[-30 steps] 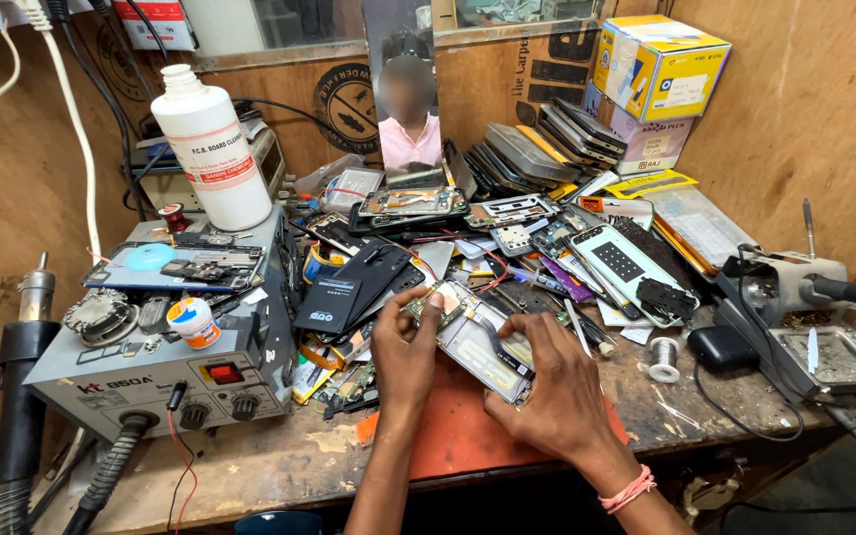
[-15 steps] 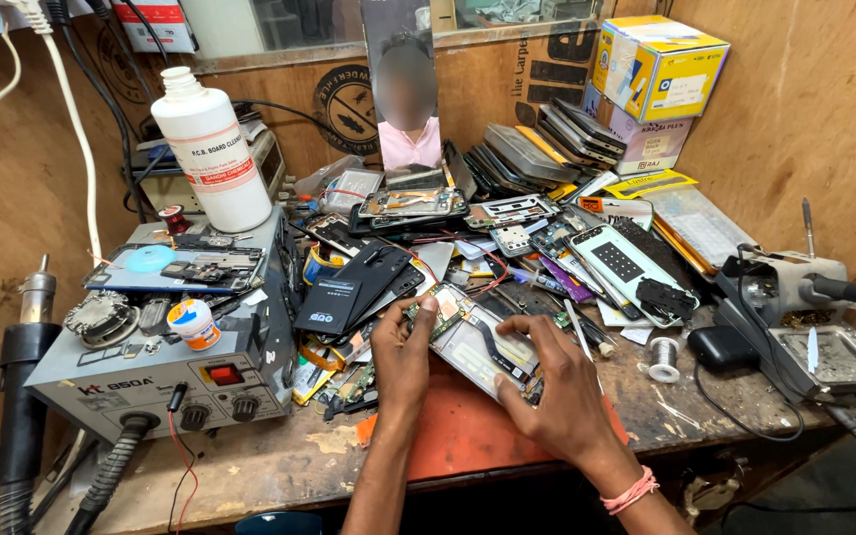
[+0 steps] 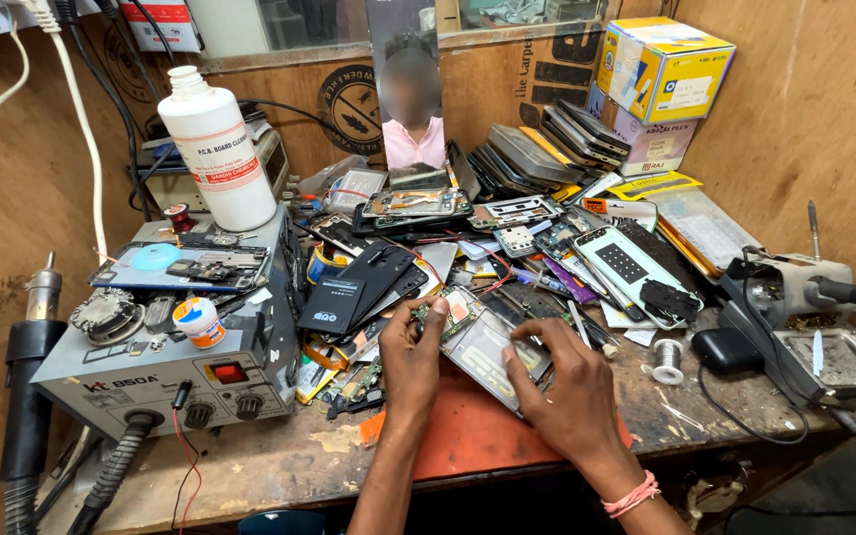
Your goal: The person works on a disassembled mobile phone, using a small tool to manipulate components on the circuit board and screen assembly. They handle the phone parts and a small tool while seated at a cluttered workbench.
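Opened phone [image 3: 482, 342] lies mid-bench above the orange mat [image 3: 478, 436], long axis running upper-left to lower-right. Left hand [image 3: 413, 357] pinches its upper-left end; right hand [image 3: 562, 386] grips the lower-right, fingers curled.

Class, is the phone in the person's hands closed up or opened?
Opened: the phone, held by the left hand and right hand, has its back off, exposing its circuit board.
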